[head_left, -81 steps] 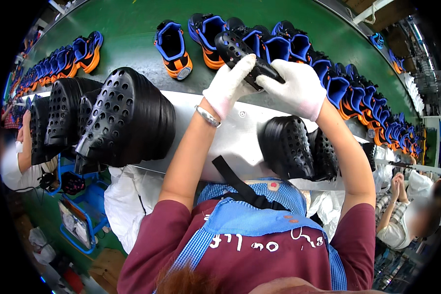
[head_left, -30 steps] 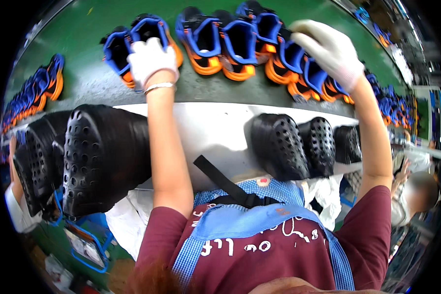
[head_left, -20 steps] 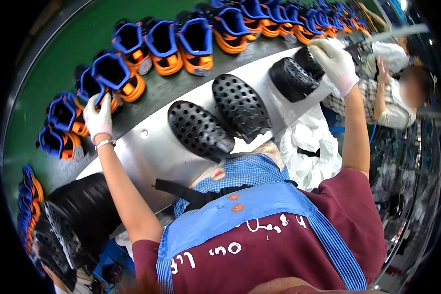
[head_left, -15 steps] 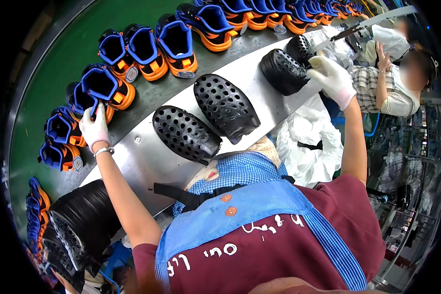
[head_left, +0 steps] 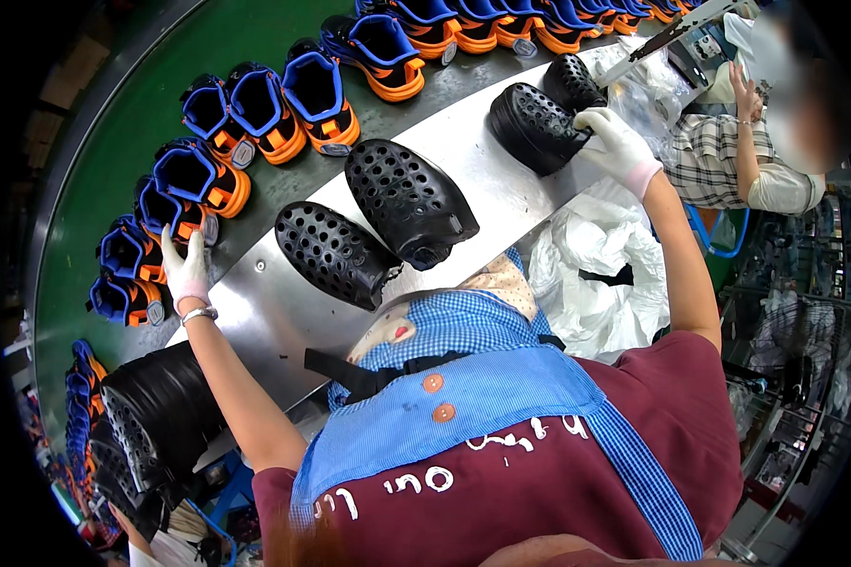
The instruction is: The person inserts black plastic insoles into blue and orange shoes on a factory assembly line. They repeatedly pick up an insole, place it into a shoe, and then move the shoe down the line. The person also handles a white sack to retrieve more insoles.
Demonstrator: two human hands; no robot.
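My left hand (head_left: 187,266), in a white glove, is at the heel of a black, blue and orange shoe (head_left: 164,202). Its thumb and fingers are spread on either side of the orange heel tab; whether they touch it is hard to tell. My right hand (head_left: 622,151), also gloved, has its fingers bent over the rear edge of a black perforated shoe-shaped shell (head_left: 534,128). Another such shell (head_left: 573,82) lies just beyond it. Two more, a larger shell (head_left: 407,203) and a shorter one (head_left: 333,253), lie side by side on the metal ledge in front of me.
Shoes (head_left: 317,90) line the green belt (head_left: 95,170) beyond the metal ledge (head_left: 255,302). Stacked black shells (head_left: 165,406) stand at the lower left. White plastic bags (head_left: 596,274) are at my right, and a co-worker in a checked garment (head_left: 709,161) is at the far right.
My left hand has drawn back slightly from the shoe's heel toward me. My right hand stays at the black shell. The whole view has shifted a little.
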